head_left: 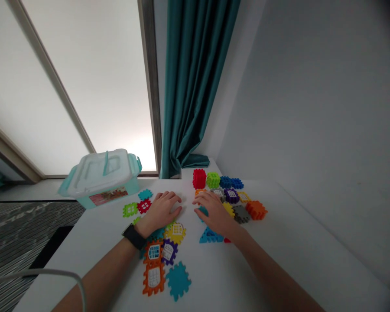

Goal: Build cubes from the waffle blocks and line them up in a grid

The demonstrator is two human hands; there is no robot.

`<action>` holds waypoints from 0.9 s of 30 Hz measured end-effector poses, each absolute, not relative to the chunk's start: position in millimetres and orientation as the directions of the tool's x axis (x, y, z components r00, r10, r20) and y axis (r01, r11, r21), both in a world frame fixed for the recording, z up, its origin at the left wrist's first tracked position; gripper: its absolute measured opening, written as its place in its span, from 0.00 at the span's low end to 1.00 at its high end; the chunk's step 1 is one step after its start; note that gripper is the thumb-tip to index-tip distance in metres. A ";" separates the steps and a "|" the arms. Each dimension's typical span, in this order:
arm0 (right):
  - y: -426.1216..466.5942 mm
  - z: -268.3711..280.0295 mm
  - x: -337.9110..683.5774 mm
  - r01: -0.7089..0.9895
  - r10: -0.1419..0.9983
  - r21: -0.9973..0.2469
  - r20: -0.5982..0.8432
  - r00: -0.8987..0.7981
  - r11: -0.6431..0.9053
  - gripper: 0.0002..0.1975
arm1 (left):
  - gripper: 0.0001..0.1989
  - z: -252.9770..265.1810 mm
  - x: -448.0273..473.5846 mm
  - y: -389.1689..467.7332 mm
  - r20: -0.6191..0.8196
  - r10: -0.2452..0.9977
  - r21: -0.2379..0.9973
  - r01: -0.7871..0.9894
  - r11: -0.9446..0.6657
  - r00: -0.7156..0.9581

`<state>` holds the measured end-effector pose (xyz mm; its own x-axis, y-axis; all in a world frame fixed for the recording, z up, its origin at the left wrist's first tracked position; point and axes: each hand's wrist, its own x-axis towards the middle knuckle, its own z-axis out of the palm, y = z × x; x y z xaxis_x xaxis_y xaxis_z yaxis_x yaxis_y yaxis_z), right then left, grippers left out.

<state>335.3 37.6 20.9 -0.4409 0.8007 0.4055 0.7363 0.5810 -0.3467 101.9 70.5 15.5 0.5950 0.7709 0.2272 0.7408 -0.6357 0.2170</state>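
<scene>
My left hand point(161, 210), with a dark watch point(134, 236) on its wrist, rests palm down with its fingers apart and nothing in them. Beside it lie a red window-pattern block piece point(144, 206) and a green one point(130, 209). A yellow window piece point(176, 233) lies just below the hand. My right hand point(214, 211) is palm down too, fingers spread over several toothed plastic pieces. A teal piece point(203, 212) shows partly under its fingers. Next to it are a grey square piece point(241, 214) and a blue triangular piece point(211, 235), partly hidden by the hand.
On the white table point(221, 277), orange window pieces point(154, 277) and a teal square point(178, 281) lie in front. Red point(199, 178), green point(213, 180) and orange stacks point(256, 209) stand right. A lidded teal box point(104, 175) is back left; a cable point(52, 272) crosses the lower left.
</scene>
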 end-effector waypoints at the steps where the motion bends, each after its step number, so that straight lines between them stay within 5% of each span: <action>1: 35.8 20.2 332.9 0.730 0.796 -0.348 0.407 -0.448 0.588 0.07 | 0.11 15.5 97.1 67.6 0.231 0.766 0.213 0.737 -0.642 0.600; 27: -16.1 19.8 239.8 0.582 0.711 -0.422 0.283 -0.644 0.695 0.09 | 0.22 23.5 -24.3 9.2 0.137 0.740 0.370 0.659 -0.655 0.658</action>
